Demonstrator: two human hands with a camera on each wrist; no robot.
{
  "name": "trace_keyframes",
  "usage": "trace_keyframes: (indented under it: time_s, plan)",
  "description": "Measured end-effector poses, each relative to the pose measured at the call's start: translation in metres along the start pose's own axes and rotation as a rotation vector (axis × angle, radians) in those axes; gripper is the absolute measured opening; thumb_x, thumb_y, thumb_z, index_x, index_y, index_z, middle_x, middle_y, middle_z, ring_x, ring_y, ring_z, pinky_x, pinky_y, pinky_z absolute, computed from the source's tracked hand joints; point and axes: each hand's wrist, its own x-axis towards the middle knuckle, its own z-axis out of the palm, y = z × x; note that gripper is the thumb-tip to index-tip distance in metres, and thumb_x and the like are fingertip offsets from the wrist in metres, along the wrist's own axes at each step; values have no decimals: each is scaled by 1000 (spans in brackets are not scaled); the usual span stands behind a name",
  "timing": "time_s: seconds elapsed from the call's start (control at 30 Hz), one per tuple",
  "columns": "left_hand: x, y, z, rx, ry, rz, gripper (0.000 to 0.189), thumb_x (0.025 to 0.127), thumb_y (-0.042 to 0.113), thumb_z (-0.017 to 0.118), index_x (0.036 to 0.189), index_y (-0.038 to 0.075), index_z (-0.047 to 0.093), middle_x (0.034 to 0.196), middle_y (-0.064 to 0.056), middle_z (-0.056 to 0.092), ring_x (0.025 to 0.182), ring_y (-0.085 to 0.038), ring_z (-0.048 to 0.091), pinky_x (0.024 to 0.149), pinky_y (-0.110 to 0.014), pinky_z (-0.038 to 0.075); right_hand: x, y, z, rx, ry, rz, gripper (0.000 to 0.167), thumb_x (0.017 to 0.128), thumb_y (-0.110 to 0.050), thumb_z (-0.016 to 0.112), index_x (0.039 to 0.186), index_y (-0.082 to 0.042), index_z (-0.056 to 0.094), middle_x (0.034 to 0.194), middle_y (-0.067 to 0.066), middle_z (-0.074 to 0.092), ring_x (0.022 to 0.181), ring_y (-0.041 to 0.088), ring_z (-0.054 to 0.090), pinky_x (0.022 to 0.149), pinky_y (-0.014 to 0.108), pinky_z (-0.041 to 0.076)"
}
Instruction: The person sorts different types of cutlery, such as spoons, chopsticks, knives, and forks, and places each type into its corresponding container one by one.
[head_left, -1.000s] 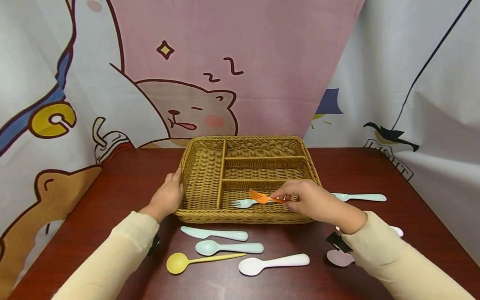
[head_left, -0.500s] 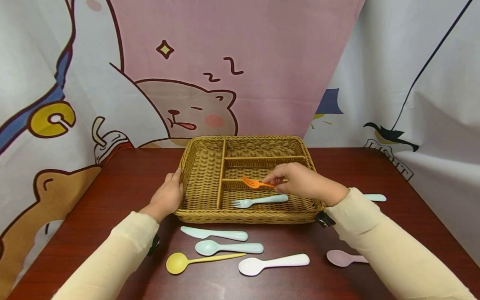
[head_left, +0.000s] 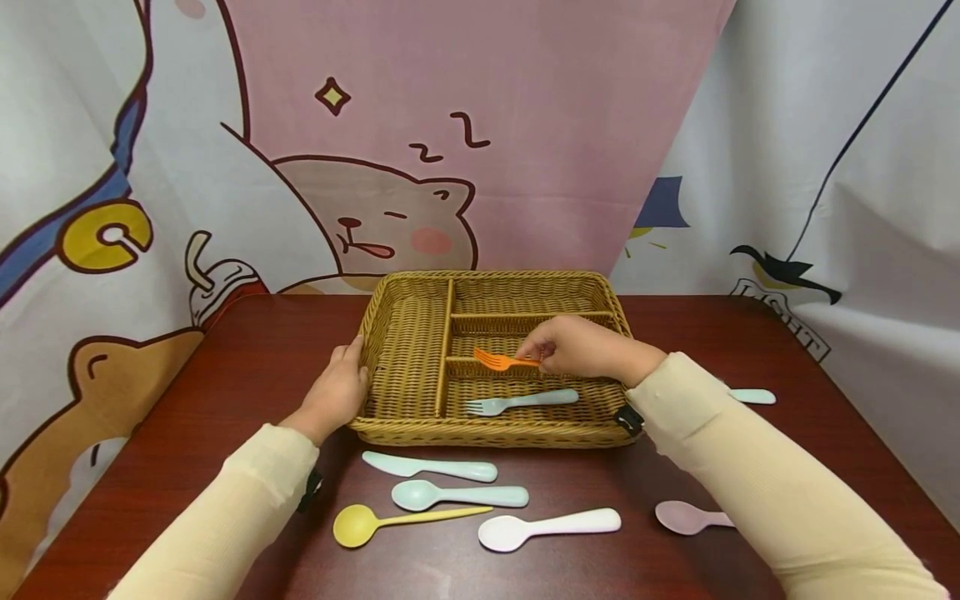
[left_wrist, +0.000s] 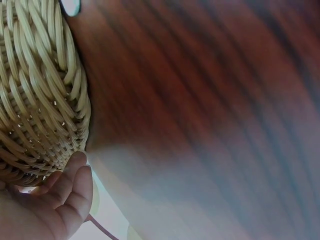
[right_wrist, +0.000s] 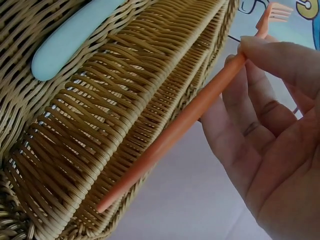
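Note:
My right hand (head_left: 573, 346) pinches an orange fork (head_left: 495, 361) between thumb and fingers, above the divider of the front and middle right compartments of a wicker basket (head_left: 491, 433). In the right wrist view, the orange fork's handle (right_wrist: 172, 130) slants down from my fingertips over the weave. A pale blue fork (head_left: 521, 402) lies in the front right compartment, tines to the left. My left hand (head_left: 335, 392) rests against the basket's left side. In the left wrist view, its fingers (left_wrist: 77, 192) extend with their tips touching the outer wall; the thumb is not clearly seen.
Before the basket lie a pale blue knife (head_left: 431, 467), a pale blue spoon (head_left: 457, 496), a yellow spoon (head_left: 356, 527) and a white spoon (head_left: 551, 527). My right forearm partly hides a pinkish spoon (head_left: 684, 517) and a pale blue handle (head_left: 753, 397) on the table (head_left: 247, 358).
My right hand has carried the orange fork back and left, from over the pale blue fork to above the divider behind it. My left hand stays at the basket's side.

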Motion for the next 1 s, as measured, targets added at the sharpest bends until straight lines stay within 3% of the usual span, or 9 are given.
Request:
trace_keyframes:
  time_s: [0.3,0.5,0.83,1.0]
  plan:
    - [-1,-1,1,4,3,-1,56,103,11,31,153,-5,11,144,-31,27,123,-44,48,100,-52,41,11,0,7,50,-71,42,34,86,10,63,114,-7,72,101,6,69,96,21,65,81,35,54]
    - [-1,0,1,2,-5,-3,56,104,11,31,153,-4,10,145,-31,26,122,-44,48,98,-53,42,18,4,16,39,-107,38,34,84,12,62,111,-5,73,100,6,69,91,18,64,77,32,54]
    - [0,0,1,5,-13,-5,55,104,12,30,153,-4,9,146,-30,25,121,-43,49,97,-52,42,21,0,23,-54,-140,-1,41,81,17,55,110,-4,74,108,7,71,100,21,65,83,32,54]
    - [0,0,0,10,-17,-7,55,104,12,30,153,-4,9,146,-30,24,121,-43,49,97,-52,43,24,-6,27,-148,-171,-20,44,78,19,55,107,-7,76,100,4,72,85,12,62,74,26,51]
